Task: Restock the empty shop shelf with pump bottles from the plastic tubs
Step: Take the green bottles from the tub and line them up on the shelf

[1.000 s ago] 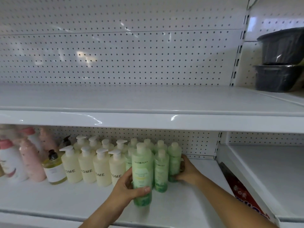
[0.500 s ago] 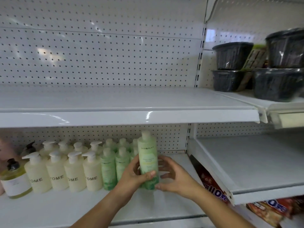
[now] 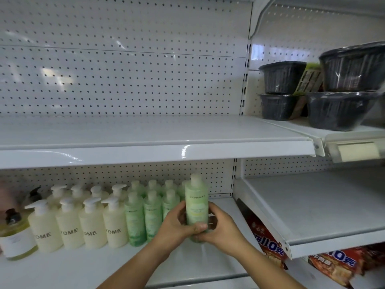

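Note:
I hold a pale green bottle (image 3: 196,203) upright on the lower shelf (image 3: 104,268), at the right end of the row of green bottles (image 3: 143,215). My left hand (image 3: 177,224) grips its lower part from the left, thumb across the front. From the right, my right hand (image 3: 220,226) wraps the same bottle. Left of the green ones stand cream pump bottles (image 3: 83,224) marked "OME" in two rows. The plastic tubs are out of view.
The shelf above (image 3: 145,134) is bare. A yellow bottle with a black pump (image 3: 14,236) stands far left. Black wrapped bowls (image 3: 337,101) sit on the upper right shelf. Red snack packets (image 3: 270,245) lie below a bare right-hand shelf (image 3: 323,205).
The view swung right. My right hand left the back-row bottle and closed on the green bottle my left hand holds, which moved right to the end of the green row.

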